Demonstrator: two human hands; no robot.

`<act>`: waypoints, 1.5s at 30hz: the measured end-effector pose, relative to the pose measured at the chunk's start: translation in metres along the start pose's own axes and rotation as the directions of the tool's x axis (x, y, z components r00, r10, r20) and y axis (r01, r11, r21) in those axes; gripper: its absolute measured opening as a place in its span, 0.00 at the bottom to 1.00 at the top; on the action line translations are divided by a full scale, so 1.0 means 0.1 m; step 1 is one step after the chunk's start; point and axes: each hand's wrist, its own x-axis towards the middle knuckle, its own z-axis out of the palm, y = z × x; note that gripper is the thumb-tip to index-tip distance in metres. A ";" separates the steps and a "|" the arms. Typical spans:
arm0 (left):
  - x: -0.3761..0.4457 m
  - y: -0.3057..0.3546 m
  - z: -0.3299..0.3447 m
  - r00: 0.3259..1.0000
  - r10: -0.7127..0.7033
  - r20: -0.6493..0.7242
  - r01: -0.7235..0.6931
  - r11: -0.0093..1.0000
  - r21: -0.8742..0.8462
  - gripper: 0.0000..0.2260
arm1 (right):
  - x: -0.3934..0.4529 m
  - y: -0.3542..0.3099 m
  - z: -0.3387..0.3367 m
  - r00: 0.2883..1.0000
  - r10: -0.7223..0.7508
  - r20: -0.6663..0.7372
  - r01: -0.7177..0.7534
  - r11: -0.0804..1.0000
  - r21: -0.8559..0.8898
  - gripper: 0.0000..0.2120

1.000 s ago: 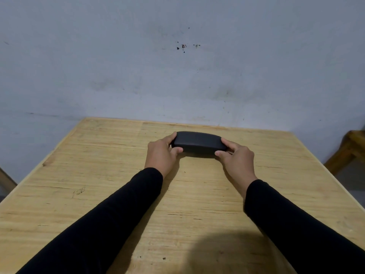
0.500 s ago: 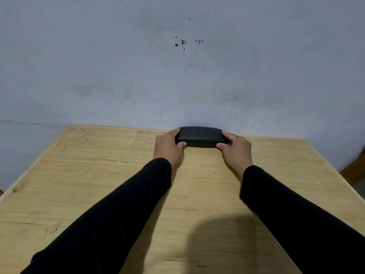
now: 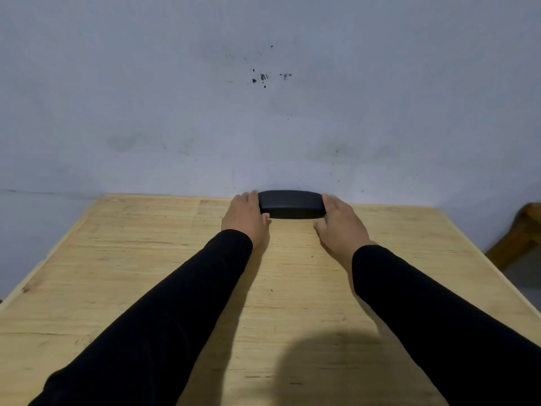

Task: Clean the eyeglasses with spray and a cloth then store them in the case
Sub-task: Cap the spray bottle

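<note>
We see a closed black case [image 3: 292, 204] lying flat at the far edge of the wooden worktop [image 3: 146, 259], right up against the pale wall [image 3: 205, 112] behind it. We take that case as our landmark. At its left end sits the left hand [image 3: 245, 218], its fingers [image 3: 254, 197] laid against the end of the case and the thumb tucked below the case's near edge, so it is grasping that end. At the right end sits the right hand [image 3: 341, 222], its fingers [image 3: 329, 200] touching the end of the case, while the thumb is spread on the worktop just in front of the case (this hand looks looser, more resting against the case than clenched on it). Both arms wear black sleeves [image 3: 175, 303] that run from the near edge of the worktop up toward the case. On the wall, well above the case, there is a cluster of small dark specks [image 3: 263, 77]. Far to the right of the case, off the worktop, a brown wooden piece of furniture [image 3: 518, 235] shows at the edge of view, blurred.
</note>
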 end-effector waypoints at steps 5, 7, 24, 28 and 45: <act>-0.23 0.12 -0.07 0.988 0.140 -0.058 -0.118 0.952 0.282 0.17 | -0.34 -0.04 -0.12 0.994 -0.095 -0.059 0.082 0.977 -0.196 0.23; -0.32 0.22 -0.17 0.983 0.179 -0.051 -0.153 0.933 0.325 0.16 | -0.47 -0.07 -0.20 0.990 -0.122 -0.072 0.098 0.956 -0.275 0.23; -1.44 1.75 -0.48 0.815 0.550 -0.184 -0.529 0.835 0.155 0.18 | -2.01 0.52 -1.58 0.929 -0.019 -0.369 -0.085 0.961 -0.264 0.26; -1.73 2.11 -0.17 0.783 0.608 -0.129 -0.606 0.793 0.063 0.20 | -2.46 0.87 -1.80 0.891 0.040 -0.452 -0.171 0.952 -0.253 0.26; -2.30 2.27 0.77 0.768 0.572 0.286 -0.557 0.818 -0.143 0.23 | -3.29 1.80 -1.00 0.691 0.488 -0.533 -0.135 0.811 0.569 0.26</act>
